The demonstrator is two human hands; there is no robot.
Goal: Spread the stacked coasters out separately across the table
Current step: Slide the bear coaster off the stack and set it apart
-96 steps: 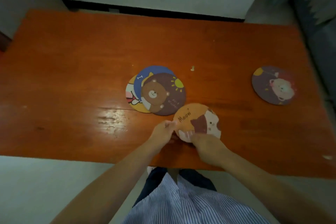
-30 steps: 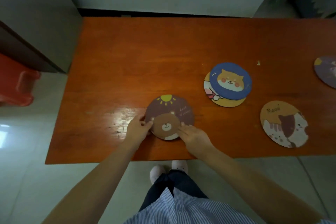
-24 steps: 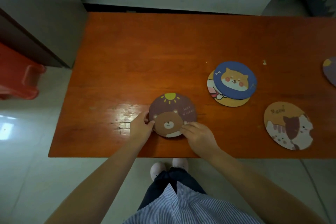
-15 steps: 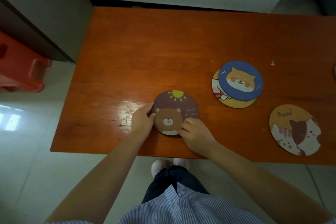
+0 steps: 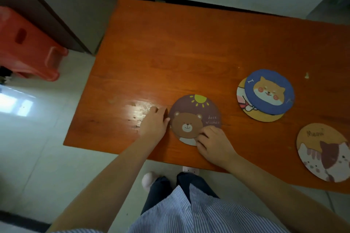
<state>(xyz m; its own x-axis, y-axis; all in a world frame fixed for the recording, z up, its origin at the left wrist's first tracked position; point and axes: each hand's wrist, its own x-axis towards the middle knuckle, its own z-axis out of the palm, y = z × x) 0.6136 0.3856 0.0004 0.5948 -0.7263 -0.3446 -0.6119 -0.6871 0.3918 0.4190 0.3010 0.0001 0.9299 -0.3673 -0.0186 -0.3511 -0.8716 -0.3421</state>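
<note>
Bear coaster lies flat on table, touched at left edge by left hand, fingers loosely spread; near-right rim pressed under right hand curled fingertips.

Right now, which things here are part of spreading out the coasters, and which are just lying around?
Part of the job:
bear coaster, under both hands
blue dog coaster, lying on the yellow coaster
cat coaster
left hand
right hand
table

Just lying about:
red plastic stool
small white scrap on the table
</note>
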